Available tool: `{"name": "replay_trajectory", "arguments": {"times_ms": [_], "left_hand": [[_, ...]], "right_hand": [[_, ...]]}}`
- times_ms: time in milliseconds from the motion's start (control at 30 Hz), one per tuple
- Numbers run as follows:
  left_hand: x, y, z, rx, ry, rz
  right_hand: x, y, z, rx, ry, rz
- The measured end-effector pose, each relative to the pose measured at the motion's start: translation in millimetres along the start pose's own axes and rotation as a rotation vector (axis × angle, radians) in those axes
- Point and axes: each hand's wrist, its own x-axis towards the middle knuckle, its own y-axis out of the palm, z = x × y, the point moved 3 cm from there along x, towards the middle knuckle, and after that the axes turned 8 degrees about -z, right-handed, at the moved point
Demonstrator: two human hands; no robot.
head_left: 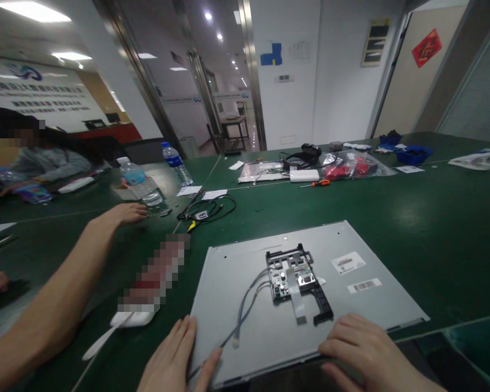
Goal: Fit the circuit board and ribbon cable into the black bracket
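A flat silver metal panel (245, 272), resembling the back of a display panel, lies in front of me. My left hand (175, 356) holds its near left corner, fingers along the side and thumb over the front. At the near right edge, my right hand (361, 348) has its fingers bent over the rim and the thumb below. On top of the panel sits a black plastic frame with a small circuit board (288, 280). A flat grey ribbon (297, 305) crosses the board, and thin grey cables (245, 310) run from it towards my left hand.
Another person's arm (77, 261) reaches in from the left, its hand near a water bottle (141, 182). A white device (134, 317), partly blurred out, lies left of the panel. Behind are black cables (208, 209), an orange screwdriver (320, 183) and plastic bags (357, 165).
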Motion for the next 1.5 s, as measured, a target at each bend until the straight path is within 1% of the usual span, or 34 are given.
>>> {"name": "replay_trajectory", "arguments": {"times_ms": [133,200,267,333,400,467,533,600,667,767,833,933,1067,1167,1267,1367,1433,1500], "left_hand": [[11.5,-7.1,-22.3,-0.036,0.107,-0.059],[16.2,-5.5,-36.6,-0.061,0.122,-0.077],[21.8,-1.7,-56.2,-0.093,0.163,-0.055],[29.8,0.7,-80.4,-0.137,0.215,-0.019],[39.7,0.8,-106.3,-0.205,0.274,0.032],[49.0,-0.1,-129.3,-0.281,0.331,0.104],[54.9,-0.9,-145.3,-0.351,0.372,0.158],[56.0,-1.2,-153.1,-0.401,0.396,0.168],[53.8,-1.0,-153.2,-0.422,0.381,0.153],[48.6,-1.4,-148.0,-0.42,0.352,0.147],[46.3,-2.3,-145.8,-0.409,0.35,0.161],[45.5,-3.8,-145.9,-0.396,0.331,0.175],[45.6,-4.4,-148.4,-0.382,0.311,0.171],[46.0,-4.5,-149.3,-0.373,0.317,0.165],[46.4,-5.8,-149.9,-0.356,0.326,0.158],[46.5,-8.9,-151.8,-0.337,0.328,0.152],[46.8,-11.4,-153.8,-0.338,0.324,0.14],[47.5,-12.7,-155.3,-0.343,0.321,0.124]], "right_hand": [[16.0,18.2,16.9,0.079,-0.044,-0.091],[31.1,30.3,21.6,0.111,-0.004,-0.081],[48.4,40.8,21.1,0.09,0.045,-0.101],[64.7,48.9,15.1,0.008,0.084,-0.122],[76.6,54.4,4.4,-0.112,0.148,-0.109],[81.8,56.0,-8.5,-0.244,0.228,-0.073],[79.9,51.9,-21.6,-0.37,0.297,-0.071],[72.2,43.2,-35.1,-0.477,0.322,-0.091],[60.3,31.8,-51.9,-0.554,0.33,-0.104],[36.8,11.4,-86.2,-0.659,0.356,-0.103],[18.9,-3.7,-113.4,-0.742,0.408,-0.077],[-10.1,-29.3,-153.6,-0.836,0.522,-0.03],[-54.4,-69.1,-201.6,-0.895,0.658,-0.023],[-90.7,-99.0,-238.6,-0.935,0.72,-0.033],[-121.2,-124.0,-272.7,-0.929,0.774,-0.015],[-137.5,-142.9,-292.2,-0.945,0.816,-0.021],[-140.8,-150.6,-297.0,-0.95,0.839,-0.024],[-139.7,-153.4,-297.4,-0.946,0.847,-0.019]]}}
